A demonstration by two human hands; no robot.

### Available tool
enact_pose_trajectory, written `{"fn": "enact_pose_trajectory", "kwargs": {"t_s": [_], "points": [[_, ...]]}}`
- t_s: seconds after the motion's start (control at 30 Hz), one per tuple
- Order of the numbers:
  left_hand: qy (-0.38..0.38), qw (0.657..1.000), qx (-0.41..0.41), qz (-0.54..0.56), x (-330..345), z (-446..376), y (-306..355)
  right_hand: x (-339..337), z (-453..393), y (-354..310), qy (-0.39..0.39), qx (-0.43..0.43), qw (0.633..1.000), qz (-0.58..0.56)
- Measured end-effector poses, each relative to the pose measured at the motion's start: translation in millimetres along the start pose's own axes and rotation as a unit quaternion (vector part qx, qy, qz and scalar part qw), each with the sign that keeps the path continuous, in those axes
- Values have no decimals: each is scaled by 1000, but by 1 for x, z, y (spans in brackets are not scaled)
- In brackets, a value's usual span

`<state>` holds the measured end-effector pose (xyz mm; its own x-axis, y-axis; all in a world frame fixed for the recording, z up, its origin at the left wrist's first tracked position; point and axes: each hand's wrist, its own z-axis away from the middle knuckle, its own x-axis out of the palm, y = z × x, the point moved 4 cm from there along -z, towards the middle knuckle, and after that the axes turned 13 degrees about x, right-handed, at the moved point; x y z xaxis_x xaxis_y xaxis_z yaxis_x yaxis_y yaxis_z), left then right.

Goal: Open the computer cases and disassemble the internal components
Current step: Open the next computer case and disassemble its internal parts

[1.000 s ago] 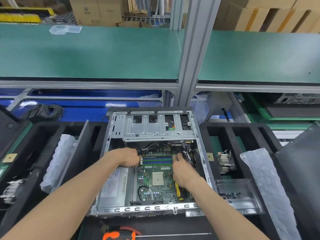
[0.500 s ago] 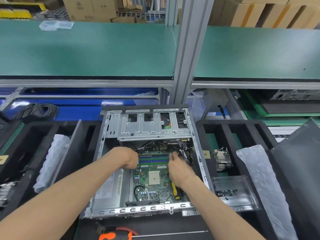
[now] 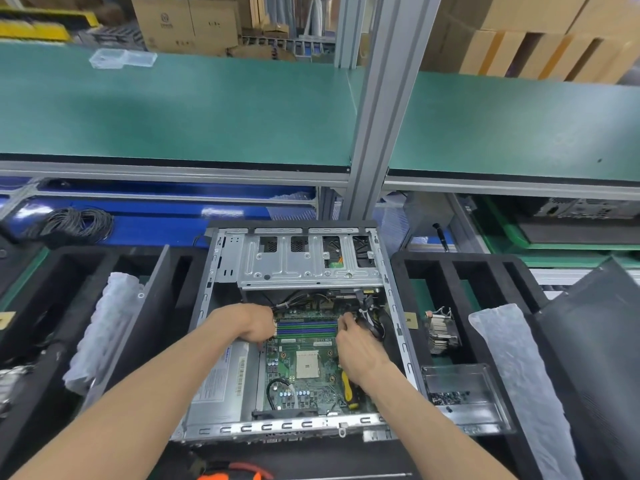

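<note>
**Computer case open, memory sticks next**

Computer case [image 3: 221,341] lies on its side in front of me between two black foam trays, side panel already off and the motherboard [image 3: 304,372] exposed. The processor socket looks bare, and a finned heatsink [image 3: 441,332] sits in the right foam tray [image 3: 485,271], so I judge the cooler is already out. Left to do, as far as I see: the memory sticks [image 3: 306,327], the power supply [image 3: 221,382], the cables, the board itself and the drive cage [image 3: 304,265].

My left hand [image 3: 251,325] is curled at the left end of the memory slots and my right hand [image 3: 356,344] at the right end, well apart; fingertips are hidden, so I cannot tell whether either grips a latch or merely presses it.

Room is tight: the drive cage overhangs just beyond the slots, black cables [image 3: 372,320] crowd my right knuckles, and the case walls close both sides. Straight up toward me is the free way out.
</note>
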<state>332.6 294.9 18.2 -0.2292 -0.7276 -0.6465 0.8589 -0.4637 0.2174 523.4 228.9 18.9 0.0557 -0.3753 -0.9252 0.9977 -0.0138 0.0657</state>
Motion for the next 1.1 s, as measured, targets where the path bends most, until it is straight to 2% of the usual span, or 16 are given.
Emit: {"fn": "enact_pose_trajectory", "kwargs": {"t_s": [0.07, 0.2, 0.3, 0.47, 0.73, 1.1], "points": [[30, 999, -13, 37, 0, -2, -2, -2, 3, -2, 3, 9, 1000, 19], [-2, 1000, 8, -9, -2, 3, -1, 2, 1, -7, 6, 10, 997, 79], [6, 1000, 8, 11, -3, 6, 0, 5, -3, -8, 15, 3, 995, 98], [39, 997, -8, 73, -4, 7, 0, 2, -6, -7, 17, 15, 996, 87], [73, 991, -26, 105, -7, 11, -2, -17, -16, -32, 96, -17, 995, -14], [100, 985, -38, 134, -10, 10, 0, -17, -41, -58, 98, -78, 992, 27]]}}
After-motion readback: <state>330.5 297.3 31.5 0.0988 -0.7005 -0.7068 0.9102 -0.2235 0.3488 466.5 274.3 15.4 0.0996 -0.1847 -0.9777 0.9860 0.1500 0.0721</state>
